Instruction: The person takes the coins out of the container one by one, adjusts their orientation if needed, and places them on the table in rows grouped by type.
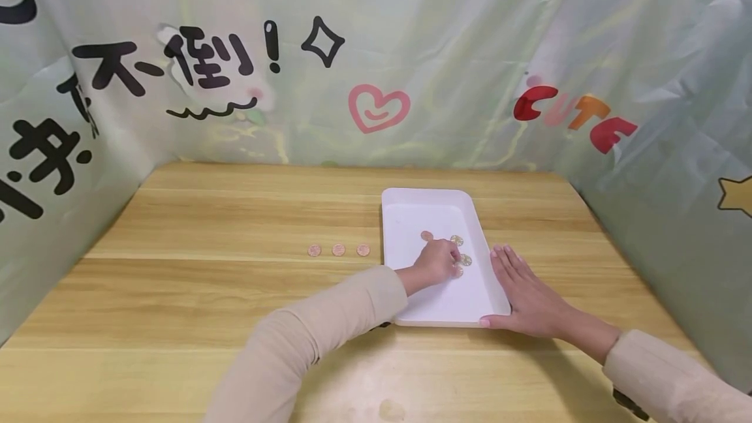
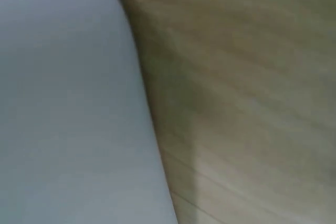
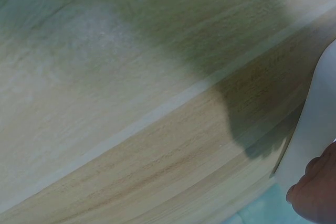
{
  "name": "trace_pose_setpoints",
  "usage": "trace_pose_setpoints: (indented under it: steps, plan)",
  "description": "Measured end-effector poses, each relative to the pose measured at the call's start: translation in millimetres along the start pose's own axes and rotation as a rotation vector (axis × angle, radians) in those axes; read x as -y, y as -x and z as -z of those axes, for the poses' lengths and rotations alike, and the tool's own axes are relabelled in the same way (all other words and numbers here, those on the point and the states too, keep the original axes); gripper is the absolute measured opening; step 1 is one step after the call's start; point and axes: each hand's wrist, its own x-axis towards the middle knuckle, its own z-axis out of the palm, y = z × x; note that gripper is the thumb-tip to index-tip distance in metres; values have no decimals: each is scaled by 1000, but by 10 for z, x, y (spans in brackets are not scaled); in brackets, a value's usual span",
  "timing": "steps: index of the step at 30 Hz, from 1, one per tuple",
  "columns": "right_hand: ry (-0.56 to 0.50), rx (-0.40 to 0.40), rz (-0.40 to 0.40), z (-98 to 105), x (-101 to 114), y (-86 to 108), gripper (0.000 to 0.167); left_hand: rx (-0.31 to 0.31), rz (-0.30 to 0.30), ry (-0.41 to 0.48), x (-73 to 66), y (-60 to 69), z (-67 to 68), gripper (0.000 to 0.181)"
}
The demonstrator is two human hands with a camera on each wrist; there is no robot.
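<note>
My left hand (image 1: 436, 261) reaches into a white tray (image 1: 429, 309), its fingers curled down among several small round coins. At its fingertips lie a gold-coloured coin (image 1: 466, 260) and a copper-coloured coin (image 1: 458, 271); whether it pinches either is hidden. Just beyond the hand are another copper coin (image 1: 427, 235) and a gold one (image 1: 457, 240). Outside the tray, my right hand (image 1: 531, 299) rests against its right side, fingers extended and thumb at the near corner. In the right wrist view, part of that hand (image 3: 317, 192) shows beside the tray (image 3: 320, 108).
Three copper coins, a left one (image 1: 314, 250), a middle one (image 1: 338, 250) and a right one (image 1: 363, 250), lie in a row left of the tray on the wooden table (image 1: 205, 292). A printed cloth (image 1: 458, 83) hangs behind and along both sides.
</note>
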Motion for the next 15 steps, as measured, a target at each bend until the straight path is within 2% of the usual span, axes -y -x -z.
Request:
trace_pose_setpoints:
  steps: [5, 12, 15]
  plan:
    - [-4, 3, -1, -5, -5, 0, 110, 6, 24, -44, -4, -11, -16, 22]
    - [1, -10, 11, -16, -5, -1, 109, 17, 0, -107, -15, 3, -8, 18]
    - [-1, -8, 9, -11, -6, 1, 109, 51, -5, -128, -22, 9, 20, 17]
